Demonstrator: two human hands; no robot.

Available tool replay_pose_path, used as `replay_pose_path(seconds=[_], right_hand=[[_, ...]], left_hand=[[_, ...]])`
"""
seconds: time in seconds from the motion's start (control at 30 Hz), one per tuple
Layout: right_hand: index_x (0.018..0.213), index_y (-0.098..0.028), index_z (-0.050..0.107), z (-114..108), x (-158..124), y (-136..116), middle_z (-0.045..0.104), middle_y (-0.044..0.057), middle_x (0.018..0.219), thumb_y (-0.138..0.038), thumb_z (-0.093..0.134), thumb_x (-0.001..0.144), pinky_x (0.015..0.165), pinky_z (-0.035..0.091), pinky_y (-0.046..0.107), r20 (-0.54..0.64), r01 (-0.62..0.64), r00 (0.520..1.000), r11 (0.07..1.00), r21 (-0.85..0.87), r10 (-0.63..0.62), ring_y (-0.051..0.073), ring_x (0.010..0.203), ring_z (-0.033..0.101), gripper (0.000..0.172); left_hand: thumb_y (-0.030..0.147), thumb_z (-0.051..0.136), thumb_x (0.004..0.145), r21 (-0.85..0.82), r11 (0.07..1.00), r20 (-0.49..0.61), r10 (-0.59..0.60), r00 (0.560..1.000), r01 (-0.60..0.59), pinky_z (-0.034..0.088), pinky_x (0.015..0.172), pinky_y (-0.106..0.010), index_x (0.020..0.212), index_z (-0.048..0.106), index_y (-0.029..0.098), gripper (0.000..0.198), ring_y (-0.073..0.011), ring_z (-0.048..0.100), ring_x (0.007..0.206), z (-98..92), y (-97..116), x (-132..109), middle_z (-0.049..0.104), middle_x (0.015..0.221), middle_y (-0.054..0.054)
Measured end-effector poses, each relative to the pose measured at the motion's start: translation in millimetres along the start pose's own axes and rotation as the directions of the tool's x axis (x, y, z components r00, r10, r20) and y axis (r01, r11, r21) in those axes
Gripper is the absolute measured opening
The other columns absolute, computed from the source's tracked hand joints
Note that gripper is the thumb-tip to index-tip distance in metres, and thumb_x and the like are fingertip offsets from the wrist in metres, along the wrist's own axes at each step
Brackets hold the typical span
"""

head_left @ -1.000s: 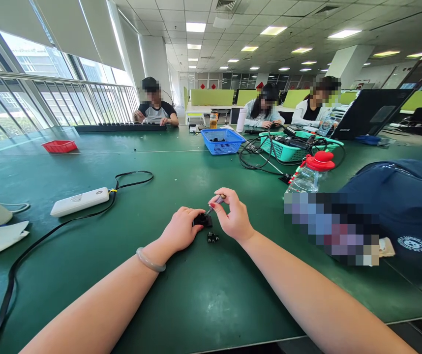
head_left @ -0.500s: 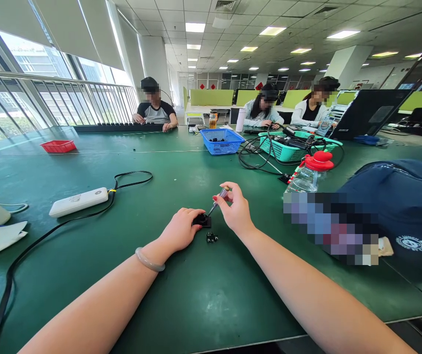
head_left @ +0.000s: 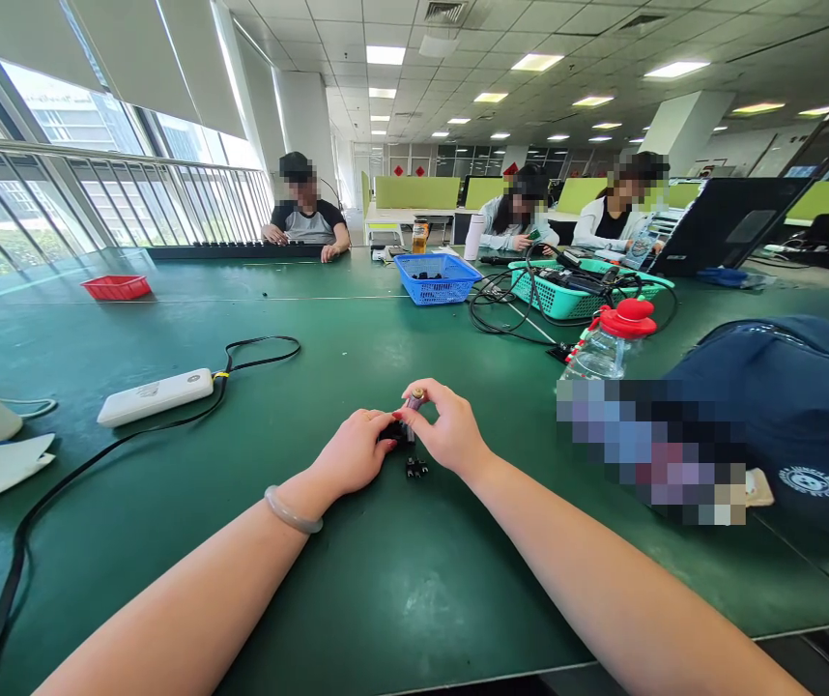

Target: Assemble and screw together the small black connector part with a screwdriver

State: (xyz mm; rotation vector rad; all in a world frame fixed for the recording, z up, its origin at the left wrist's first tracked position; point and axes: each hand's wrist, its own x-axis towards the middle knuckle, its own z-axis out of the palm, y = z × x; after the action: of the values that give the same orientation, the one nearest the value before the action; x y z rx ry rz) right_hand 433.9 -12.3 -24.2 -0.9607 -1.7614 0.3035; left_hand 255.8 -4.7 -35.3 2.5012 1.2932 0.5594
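My left hand (head_left: 357, 447) is closed on a small black plastic part (head_left: 391, 432), pressing it to the green table (head_left: 342, 590). Its fingers cover much of the part, so its exact kind does not show. In my right hand (head_left: 450, 430) is a screwdriver (head_left: 415, 398), gripped by the handle between thumb and fingers. It stands nearly upright, with its lower end at the black part's right side; the tip is hidden. Just in front of the part, several tiny black pieces (head_left: 416, 468) lie together on the table.
On the left are a white power strip (head_left: 157, 396) with a black cord and a red tray (head_left: 117, 287). A blue basket (head_left: 438, 280), a cable-filled green basket (head_left: 566, 300), a red-capped bottle (head_left: 607, 348) and a navy bag (head_left: 806, 416) stand farther right. Several people sit across the table.
My right hand has moved left and slightly down. The screwdriver has gone from a slant to nearly upright over the black part. My left hand has stayed in place.
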Motion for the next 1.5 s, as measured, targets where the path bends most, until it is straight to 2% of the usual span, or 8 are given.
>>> replay_pose_path(seconds=[0.2,0.4,0.6,0.83,1.07,1.23,1.33,1.5], right_hand=[[0.087,-0.024,0.058,-5.6,4.7,-1.6,0.066,0.0,0.077,-0.037,0.063,0.086,0.075,0.051,0.034,-0.17,-0.065,0.98,0.969,0.239,0.108,0.018,0.072,0.063,0.014],[0.087,-0.023,0.051,-12.7,15.6,18.1,0.058,-0.003,0.068,-0.047,0.063,0.086,0.07,0.05,0.031,-0.447,-0.054,0.813,0.812,0.581,0.373,0.015,0.067,0.058,0.026],[0.084,-0.023,0.051,-14.3,16.9,42.7,0.057,-0.004,0.064,-0.055,0.07,0.075,0.064,0.048,0.031,-0.379,-0.202,0.744,0.726,0.658,0.55,0.015,0.063,0.057,0.038],[0.082,-0.023,0.053,-17.2,17.3,46.9,0.059,-0.005,0.061,-0.054,0.074,0.07,0.064,0.045,0.029,-0.379,-0.224,0.682,0.672,0.706,0.625,0.013,0.061,0.055,0.039],[0.081,-0.023,0.053,-16.5,16.8,48.4,0.058,-0.005,0.061,-0.055,0.073,0.069,0.063,0.045,0.03,-0.36,-0.261,0.689,0.679,0.686,0.629,0.014,0.061,0.055,0.039],[0.08,-0.023,0.053,-16.0,16.2,48.6,0.058,-0.005,0.061,-0.054,0.074,0.068,0.063,0.045,0.03,-0.338,-0.285,0.683,0.662,0.693,0.648,0.014,0.061,0.055,0.039],[0.079,-0.023,0.053,-16.3,16.9,49.4,0.058,-0.005,0.06,-0.054,0.074,0.067,0.062,0.045,0.03,-0.339,-0.287,0.675,0.657,0.697,0.655,0.014,0.06,0.054,0.04],[0.079,-0.023,0.054,-17.8,18.1,52.7,0.058,-0.005,0.06,-0.054,0.074,0.067,0.062,0.044,0.03,-0.358,-0.283,0.669,0.668,0.688,0.652,0.014,0.06,0.053,0.04]], left_hand=[[0.014,0.052,0.089,-0.007,0.998,-0.044,0.067,0.997,-0.067,0.046,0.103,-0.044,0.132,0.056,0.022,0.044,-0.0251,0.056,0.112,-1.8,1.1,-1.8,0.066,0.119,-0.008],[0.017,0.044,0.093,0.072,0.994,-0.079,0.093,0.993,-0.088,0.046,0.1,-0.042,0.136,0.054,0.027,0.046,-0.0241,0.053,0.107,-10.8,7.4,-6.9,0.059,0.12,-0.009],[0.018,0.043,0.093,0.093,0.993,-0.022,0.07,0.997,-0.067,0.046,0.1,-0.043,0.13,0.061,0.028,0.042,-0.0248,0.053,0.106,-7.8,4.5,-7.1,0.059,0.117,-0.009],[0.016,0.037,0.094,0.203,0.967,-0.205,-0.113,0.972,0.155,0.047,0.095,-0.043,0.139,0.054,0.027,0.049,-0.0254,0.052,0.101,-18.1,2.0,-5.9,0.056,0.115,-0.012],[0.023,0.037,0.093,0.402,0.856,-0.054,-0.333,0.941,0.326,0.047,0.094,-0.047,0.122,0.068,0.021,0.042,-0.0316,0.058,0.107,-20.7,-6.7,-10.4,0.06,0.119,-0.016],[0.038,0.03,0.099,0.107,0.981,0.035,-0.163,0.986,0.159,0.033,0.116,-0.043,0.139,0.052,0.017,0.05,-0.0261,0.044,0.136,-15.1,1.5,-9.0,0.047,0.148,-0.012],[0.046,0.042,0.096,0.031,0.998,0.145,-0.053,0.988,0.049,0.021,0.119,-0.058,0.15,0.035,0.028,0.058,-0.0295,0.028,0.146,-8.4,13.4,-13.8,0.039,0.155,-0.007],[0.049,0.06,0.087,0.084,0.996,0.13,-0.053,0.99,0.042,0.018,0.113,-0.069,0.134,0.052,0.032,0.051,-0.0333,0.039,0.135,5.2,42.7,-23.1,0.051,0.139,-0.009]])
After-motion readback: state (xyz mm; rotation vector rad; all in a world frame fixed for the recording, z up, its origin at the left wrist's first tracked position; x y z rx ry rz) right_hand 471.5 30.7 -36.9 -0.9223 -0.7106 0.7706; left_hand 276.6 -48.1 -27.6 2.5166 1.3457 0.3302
